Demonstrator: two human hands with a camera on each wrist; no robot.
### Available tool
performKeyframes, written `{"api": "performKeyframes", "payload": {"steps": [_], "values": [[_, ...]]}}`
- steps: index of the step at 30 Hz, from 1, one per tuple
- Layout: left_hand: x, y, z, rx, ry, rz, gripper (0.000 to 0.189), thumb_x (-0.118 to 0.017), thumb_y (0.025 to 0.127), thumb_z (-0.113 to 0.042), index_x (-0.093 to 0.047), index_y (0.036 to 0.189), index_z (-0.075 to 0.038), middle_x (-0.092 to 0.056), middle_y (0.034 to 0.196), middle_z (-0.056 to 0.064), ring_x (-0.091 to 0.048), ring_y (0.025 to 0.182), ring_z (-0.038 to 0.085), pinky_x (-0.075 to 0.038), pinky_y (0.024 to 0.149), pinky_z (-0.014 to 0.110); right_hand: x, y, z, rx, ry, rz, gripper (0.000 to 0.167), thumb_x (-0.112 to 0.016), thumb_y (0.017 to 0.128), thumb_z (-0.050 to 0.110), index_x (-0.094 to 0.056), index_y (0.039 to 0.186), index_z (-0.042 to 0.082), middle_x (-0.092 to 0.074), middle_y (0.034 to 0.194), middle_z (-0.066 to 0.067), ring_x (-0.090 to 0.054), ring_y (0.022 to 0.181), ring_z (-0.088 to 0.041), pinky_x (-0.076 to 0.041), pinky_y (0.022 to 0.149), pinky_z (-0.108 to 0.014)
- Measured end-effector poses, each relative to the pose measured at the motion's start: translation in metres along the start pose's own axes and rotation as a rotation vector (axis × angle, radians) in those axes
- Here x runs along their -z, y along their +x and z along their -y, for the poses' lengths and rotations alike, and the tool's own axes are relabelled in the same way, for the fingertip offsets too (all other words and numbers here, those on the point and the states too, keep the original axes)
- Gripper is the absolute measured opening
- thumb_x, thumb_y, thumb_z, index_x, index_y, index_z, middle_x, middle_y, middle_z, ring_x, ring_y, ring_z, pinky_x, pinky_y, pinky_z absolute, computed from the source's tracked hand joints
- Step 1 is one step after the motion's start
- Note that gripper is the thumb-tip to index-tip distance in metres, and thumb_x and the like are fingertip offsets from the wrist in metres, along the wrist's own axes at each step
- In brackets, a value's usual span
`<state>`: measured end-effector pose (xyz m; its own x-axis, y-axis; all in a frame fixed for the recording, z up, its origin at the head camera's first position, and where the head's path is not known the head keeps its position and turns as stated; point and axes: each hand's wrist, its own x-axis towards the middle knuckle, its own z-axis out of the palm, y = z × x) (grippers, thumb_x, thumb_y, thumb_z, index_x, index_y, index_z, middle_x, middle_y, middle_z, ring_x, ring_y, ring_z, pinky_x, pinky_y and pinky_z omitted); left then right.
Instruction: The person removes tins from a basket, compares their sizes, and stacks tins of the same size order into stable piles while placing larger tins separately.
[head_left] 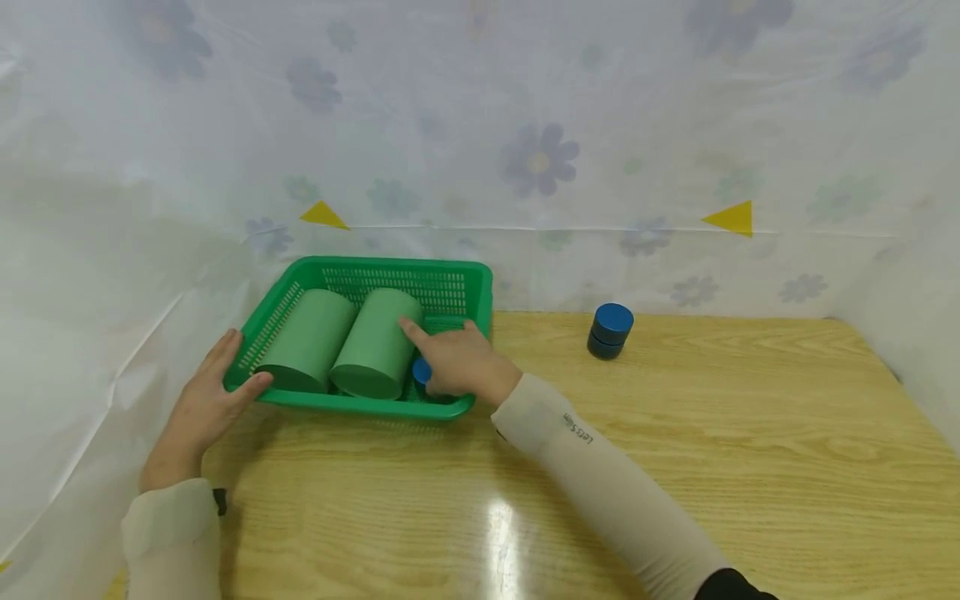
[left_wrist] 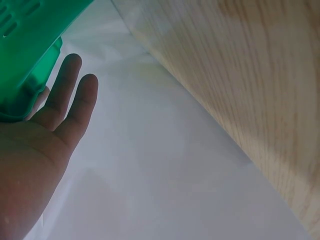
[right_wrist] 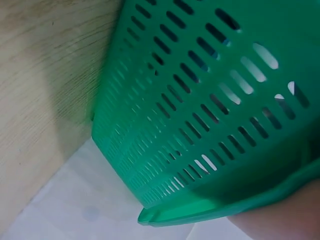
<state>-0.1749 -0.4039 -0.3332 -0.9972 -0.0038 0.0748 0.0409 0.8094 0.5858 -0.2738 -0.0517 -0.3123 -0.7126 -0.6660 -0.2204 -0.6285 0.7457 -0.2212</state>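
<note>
A green plastic basket (head_left: pixel 405 408) with slotted walls is at the back left of the table. Two pale green cylinders (head_left: pixel 311 333) lie side by side inside it. My left hand (head_left: pixel 202 408) holds the basket's left front corner, thumb on the front rim, fingers along the side. Over the right front rim reaches my right hand (head_left: pixel 461 362), one finger stretched onto the nearer green cylinder. It grips a small blue cylinder (head_left: pixel 422 371), mostly hidden under the hand. The right wrist view shows the basket's slotted outer wall (right_wrist: pixel 165 125).
A dark blue cylinder (head_left: pixel 610 332) with a groove around it stands upright on the wood-grain table (head_left: pixel 712 467), right of the basket. Behind the table hangs a flower-patterned white sheet (head_left: pixel 480 125) bearing yellow triangles (head_left: pixel 731 218); white sheeting also borders both sides.
</note>
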Motion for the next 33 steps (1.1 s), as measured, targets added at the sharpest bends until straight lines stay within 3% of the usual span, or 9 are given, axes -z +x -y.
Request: {"api": "performKeyframes", "payload": {"steps": [6, 13, 21, 28, 33], "values": [[0.000, 0.001, 0.000, -0.001, -0.004, -0.003, 0.085, -0.054, 0.104, -0.043, -0.002, 0.163, -0.011, 0.003, 0.168, 0.017, 0.001, 0.149, 0.050, -0.007, 0.110, 0.075, 0.000, -0.001, -0.002, 0.032, -0.017, -0.050, 0.097, -0.071, 0.096, 0.033, -0.004, 0.165, 0.021, -0.061, 0.081, 0.006, -0.060, 0.079, -0.013, -0.025, 0.115, -0.060], [0.000, 0.002, 0.001, 0.008, -0.002, 0.000, 0.085, -0.054, 0.104, -0.044, -0.001, 0.163, -0.012, 0.003, 0.168, 0.016, 0.002, 0.149, 0.050, -0.007, 0.110, 0.075, -0.003, 0.000, -0.006, 0.049, 0.029, -0.124, 0.092, -0.069, 0.096, 0.035, -0.010, 0.165, 0.022, -0.066, 0.113, 0.000, -0.062, 0.098, -0.017, -0.030, 0.112, -0.060], [0.000, 0.003, 0.001, 0.010, 0.001, 0.009, 0.086, -0.053, 0.104, -0.045, -0.001, 0.163, -0.011, 0.004, 0.168, 0.017, 0.001, 0.148, 0.051, -0.008, 0.109, 0.076, -0.004, -0.003, -0.009, 0.076, 0.119, -0.193, 0.083, -0.065, 0.098, 0.034, -0.016, 0.164, 0.022, -0.060, 0.135, -0.004, -0.059, 0.099, -0.016, -0.040, 0.103, -0.053], [0.001, 0.004, 0.000, 0.007, 0.001, 0.016, 0.086, -0.052, 0.105, -0.046, -0.001, 0.163, -0.010, 0.005, 0.168, 0.018, 0.001, 0.148, 0.052, -0.008, 0.107, 0.078, -0.008, -0.004, -0.017, 0.129, 0.271, -0.298, 0.078, -0.063, 0.098, 0.030, -0.022, 0.163, 0.020, -0.054, 0.143, -0.007, -0.059, 0.089, -0.016, -0.050, 0.076, -0.032], [0.000, 0.003, 0.000, 0.008, 0.005, 0.017, 0.085, -0.052, 0.105, -0.046, -0.001, 0.163, -0.010, 0.005, 0.168, 0.018, 0.001, 0.148, 0.053, -0.009, 0.107, 0.078, -0.010, -0.006, -0.018, 0.143, 0.351, -0.364, 0.075, -0.063, 0.097, 0.031, -0.027, 0.162, 0.019, -0.047, 0.149, -0.009, -0.058, 0.100, -0.018, -0.052, 0.083, -0.034]]}}
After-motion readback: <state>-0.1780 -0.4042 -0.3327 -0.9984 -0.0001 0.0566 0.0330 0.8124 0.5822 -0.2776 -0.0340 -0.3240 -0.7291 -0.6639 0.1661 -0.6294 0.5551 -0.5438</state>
